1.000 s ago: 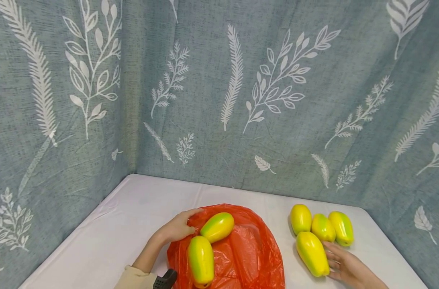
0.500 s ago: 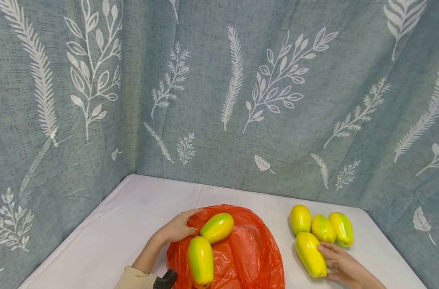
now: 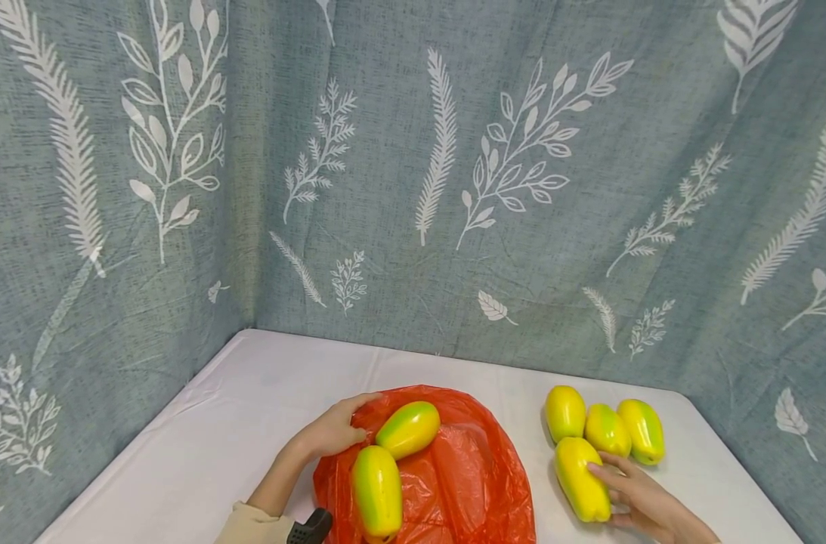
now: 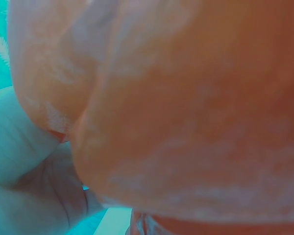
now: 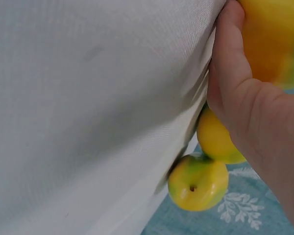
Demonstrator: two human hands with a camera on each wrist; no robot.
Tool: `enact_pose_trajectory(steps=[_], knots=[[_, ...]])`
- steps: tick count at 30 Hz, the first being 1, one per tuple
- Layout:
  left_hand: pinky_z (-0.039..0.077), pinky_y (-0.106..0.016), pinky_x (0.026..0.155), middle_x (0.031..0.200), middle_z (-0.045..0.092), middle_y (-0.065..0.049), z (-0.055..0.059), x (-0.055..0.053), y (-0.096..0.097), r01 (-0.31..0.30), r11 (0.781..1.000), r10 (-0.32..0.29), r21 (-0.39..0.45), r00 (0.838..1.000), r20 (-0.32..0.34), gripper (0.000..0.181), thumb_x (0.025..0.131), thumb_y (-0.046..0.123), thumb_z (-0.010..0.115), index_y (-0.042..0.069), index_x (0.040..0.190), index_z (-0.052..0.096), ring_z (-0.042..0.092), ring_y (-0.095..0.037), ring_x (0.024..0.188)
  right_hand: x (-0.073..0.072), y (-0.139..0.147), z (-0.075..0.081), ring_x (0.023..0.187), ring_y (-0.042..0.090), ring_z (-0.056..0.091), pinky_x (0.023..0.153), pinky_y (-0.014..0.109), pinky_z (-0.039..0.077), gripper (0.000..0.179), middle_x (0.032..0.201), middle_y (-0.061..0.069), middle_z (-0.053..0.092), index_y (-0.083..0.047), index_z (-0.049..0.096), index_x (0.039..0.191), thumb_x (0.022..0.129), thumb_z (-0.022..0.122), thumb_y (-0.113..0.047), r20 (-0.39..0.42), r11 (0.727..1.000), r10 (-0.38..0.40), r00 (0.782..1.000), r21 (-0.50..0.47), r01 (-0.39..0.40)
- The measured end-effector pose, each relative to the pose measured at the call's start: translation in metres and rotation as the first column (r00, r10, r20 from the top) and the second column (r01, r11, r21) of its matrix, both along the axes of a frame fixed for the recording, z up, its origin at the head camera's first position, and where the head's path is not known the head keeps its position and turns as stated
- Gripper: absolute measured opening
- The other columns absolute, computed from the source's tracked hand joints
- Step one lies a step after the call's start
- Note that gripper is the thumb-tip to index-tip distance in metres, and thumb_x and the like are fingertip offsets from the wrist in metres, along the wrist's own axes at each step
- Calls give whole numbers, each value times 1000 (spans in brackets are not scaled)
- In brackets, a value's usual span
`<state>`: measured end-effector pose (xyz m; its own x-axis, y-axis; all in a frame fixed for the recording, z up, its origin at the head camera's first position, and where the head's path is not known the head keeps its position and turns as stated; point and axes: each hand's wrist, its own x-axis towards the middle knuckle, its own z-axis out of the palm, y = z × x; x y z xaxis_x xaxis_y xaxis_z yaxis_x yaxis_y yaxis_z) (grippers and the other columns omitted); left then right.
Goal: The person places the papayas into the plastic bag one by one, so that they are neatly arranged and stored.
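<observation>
A red plastic bag (image 3: 453, 461) lies spread open on the white table, with two yellow-green papayas in it. One papaya (image 3: 377, 491) is near the front, and another papaya (image 3: 409, 430) slants behind it. My left hand (image 3: 334, 431) holds the bag's left rim; in the left wrist view the reddish film (image 4: 186, 122) fills most of the picture. Over on the right, my right hand (image 3: 640, 491) grips the right side of a papaya (image 3: 579, 480) lying on the table. In the right wrist view, my fingers lie between that papaya (image 5: 274, 44) and the tablecloth.
Behind the gripped fruit sit three more papayas: a left one (image 3: 565, 413), a middle one (image 3: 607, 430) and a right one (image 3: 641, 431). White cloth covers the table (image 3: 263, 393). A blue-green curtain (image 3: 385, 189) with white leaf patterns hangs along the back and sides.
My right hand has moved slightly left and closed around the nearest papaya, which has turned a little. My left hand and the bag have stayed where they were.
</observation>
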<state>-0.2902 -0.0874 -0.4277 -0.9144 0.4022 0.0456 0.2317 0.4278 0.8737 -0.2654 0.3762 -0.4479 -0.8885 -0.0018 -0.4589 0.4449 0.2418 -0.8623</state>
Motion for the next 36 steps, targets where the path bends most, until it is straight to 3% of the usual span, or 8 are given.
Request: enact_pose_trajectory(steps=[10,24,30,36], knots=[[44,-54,93,132,50,-21,-1,0,2,-11,1000,11,-4,1000,-12,60,81,-11,54,-2,139,43,51,-34,111,-6,-1,2,116,51,38,81,58,48,87,136,38,19,6,8,145,91,61,-36,9,1000,10,1000,17,-10],[45,-54,92,132,50,-22,1,0,7,-27,999,27,-17,999,-18,60,80,-11,54,-2,139,43,50,-35,111,-11,7,7,122,53,26,86,60,45,87,140,36,11,5,-1,147,94,55,-35,-22,995,2,1000,-95,-4],[44,-55,93,132,49,-21,2,-1,8,-30,999,30,-12,999,-23,60,81,-10,53,-2,139,43,50,-35,111,-14,6,12,119,45,37,84,55,48,80,141,31,20,2,3,148,96,53,-32,-71,993,38,997,-112,-45],[44,-54,93,132,49,-21,3,-2,10,-31,1000,31,4,999,-22,61,81,-11,53,-2,140,42,50,-34,111,-16,8,18,106,27,51,85,53,48,81,137,26,32,3,-4,148,98,50,-30,-113,979,129,985,-140,-145]])
